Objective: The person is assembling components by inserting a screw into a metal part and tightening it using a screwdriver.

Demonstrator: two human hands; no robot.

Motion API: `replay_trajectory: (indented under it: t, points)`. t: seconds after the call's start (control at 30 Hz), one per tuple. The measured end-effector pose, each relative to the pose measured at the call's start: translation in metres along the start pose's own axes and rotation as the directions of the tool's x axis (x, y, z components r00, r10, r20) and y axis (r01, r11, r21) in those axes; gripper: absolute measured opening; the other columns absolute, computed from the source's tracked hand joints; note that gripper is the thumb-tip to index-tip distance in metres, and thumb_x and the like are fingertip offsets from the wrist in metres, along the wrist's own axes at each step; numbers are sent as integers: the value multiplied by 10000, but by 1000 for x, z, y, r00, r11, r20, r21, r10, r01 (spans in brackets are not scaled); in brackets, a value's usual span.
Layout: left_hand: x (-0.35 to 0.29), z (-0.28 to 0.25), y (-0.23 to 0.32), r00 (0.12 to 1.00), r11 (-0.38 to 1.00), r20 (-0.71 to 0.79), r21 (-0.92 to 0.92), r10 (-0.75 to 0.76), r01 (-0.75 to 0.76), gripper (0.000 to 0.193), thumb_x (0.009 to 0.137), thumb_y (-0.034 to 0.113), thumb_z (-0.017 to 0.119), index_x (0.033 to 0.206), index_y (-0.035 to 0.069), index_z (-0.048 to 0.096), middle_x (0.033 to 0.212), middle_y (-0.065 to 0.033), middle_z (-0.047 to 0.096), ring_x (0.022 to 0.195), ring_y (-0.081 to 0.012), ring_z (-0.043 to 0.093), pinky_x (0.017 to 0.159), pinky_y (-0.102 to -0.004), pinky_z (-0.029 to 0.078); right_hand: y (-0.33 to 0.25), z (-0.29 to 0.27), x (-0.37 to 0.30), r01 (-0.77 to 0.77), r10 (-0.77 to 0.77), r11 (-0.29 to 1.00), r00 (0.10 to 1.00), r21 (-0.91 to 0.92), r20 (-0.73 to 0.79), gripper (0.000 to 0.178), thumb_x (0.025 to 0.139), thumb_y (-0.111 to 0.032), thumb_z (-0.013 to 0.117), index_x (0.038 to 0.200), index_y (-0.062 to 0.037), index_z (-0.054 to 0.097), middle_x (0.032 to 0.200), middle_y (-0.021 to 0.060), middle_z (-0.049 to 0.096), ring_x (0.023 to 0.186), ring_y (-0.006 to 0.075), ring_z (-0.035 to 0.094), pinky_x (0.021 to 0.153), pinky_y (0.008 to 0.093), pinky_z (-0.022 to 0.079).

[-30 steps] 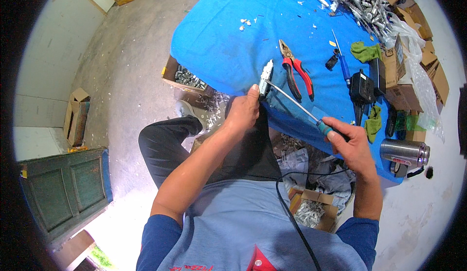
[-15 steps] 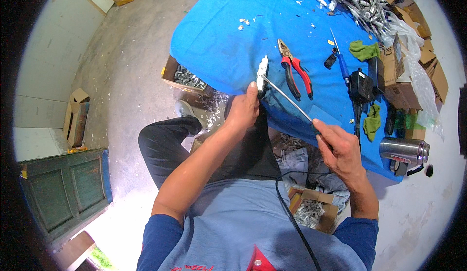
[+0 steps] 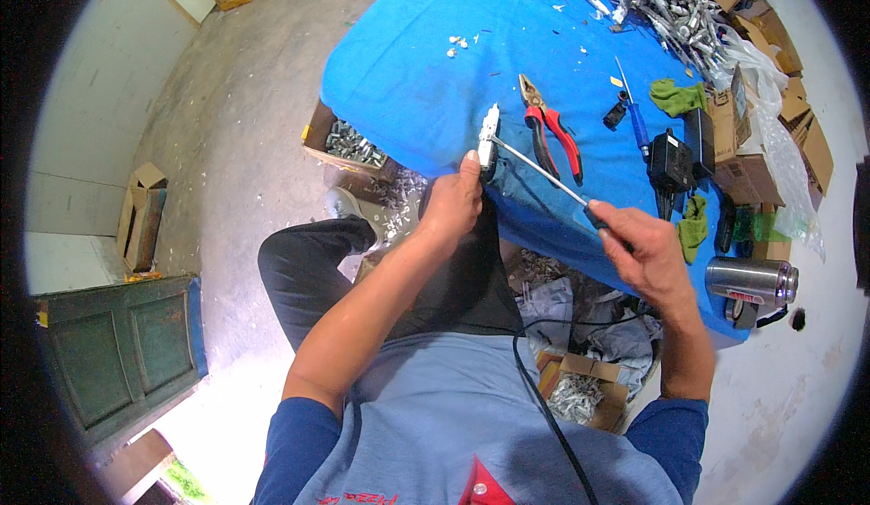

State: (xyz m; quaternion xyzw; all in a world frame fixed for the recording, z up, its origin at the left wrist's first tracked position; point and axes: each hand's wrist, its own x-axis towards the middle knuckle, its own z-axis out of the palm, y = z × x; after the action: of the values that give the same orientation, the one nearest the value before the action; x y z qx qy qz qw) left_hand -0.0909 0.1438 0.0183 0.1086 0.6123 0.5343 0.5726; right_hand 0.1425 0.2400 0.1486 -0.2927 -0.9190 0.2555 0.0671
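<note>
My left hand (image 3: 456, 199) is closed round the lower end of a narrow white-and-black part (image 3: 488, 138), held upright at the near edge of the blue-covered table (image 3: 408, 61). What kind of part it is I cannot make out. In my right hand (image 3: 642, 249) is the dark handle of a screwdriver (image 3: 544, 173). Its long metal shaft slants up to the left, and the tip meets the side of the white part. Pliers (image 3: 551, 129) with red and black grips lie just right of the part, jaws pointing away.
A heap of silvery-white parts (image 3: 666, 6) fills the far right. Along the right edge are a blue screwdriver (image 3: 639, 124), green gloves (image 3: 678, 97), a black adapter (image 3: 671, 162) and a steel flask (image 3: 752, 282). Boxes of scrap (image 3: 353, 145) stand beside and below the table.
My right hand has shifted slightly right and up, its screwdriver now lying at a flatter slant. The left hand and the white part stay almost in place.
</note>
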Motion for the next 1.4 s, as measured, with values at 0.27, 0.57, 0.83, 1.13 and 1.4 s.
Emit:
replay_trajectory:
  t: [0.27, 0.57, 0.83, 1.13, 1.4]
  points:
    - [3, 1, -4, 999, 999, -20, 31, 37, -36, 572, 925, 649, 434, 612, 172, 398, 526, 41, 360, 404, -104, 305, 381, -273, 221, 26, 10, -1, 78, -73, 989, 997, 127, -40, 351, 840, -74, 645, 1191, -61, 646, 853, 113, 691, 732, 204, 663, 611, 337, 504]
    - [5, -7, 0, 994, 996, -69, 32, 84, -82, 564, 922, 645, 447, 622, 169, 398, 518, 42, 344, 397, -107, 300, 376, -279, 225, 39, 8, 12, -583, 371, 382, 807, 717, 459, 372, 903, -200, 617, 1230, -20, 624, 789, 55, 656, 595, 60, 559, 510, 216, 443]
    - [18, -16, -10, 995, 995, -55, 53, 82, -79, 558, 903, 658, 474, 627, 185, 366, 521, 58, 306, 395, -88, 263, 380, -264, 198, 38, 34, 2, 132, -109, 960, 989, 247, -103, 344, 879, -100, 630, 1219, -49, 628, 994, 118, 703, 774, 219, 638, 705, 344, 511]
    - [3, -13, 6, 999, 998, -26, -50, -31, 29, 555, 892, 677, 473, 657, 184, 376, 532, 49, 323, 406, -92, 274, 386, -262, 202, 33, 11, 18, -304, 229, 829, 950, 469, 211, 329, 896, -132, 610, 1213, -45, 633, 782, 43, 662, 596, 133, 593, 538, 267, 463]
    - [2, -15, 6, 1000, 999, -8, -19, 27, -28, 553, 900, 664, 475, 663, 173, 383, 546, 40, 335, 422, -96, 265, 396, -263, 199, 42, 26, 10, -559, 363, 368, 822, 743, 438, 357, 907, -167, 598, 1236, -31, 619, 777, 58, 649, 531, 60, 533, 470, 190, 419]
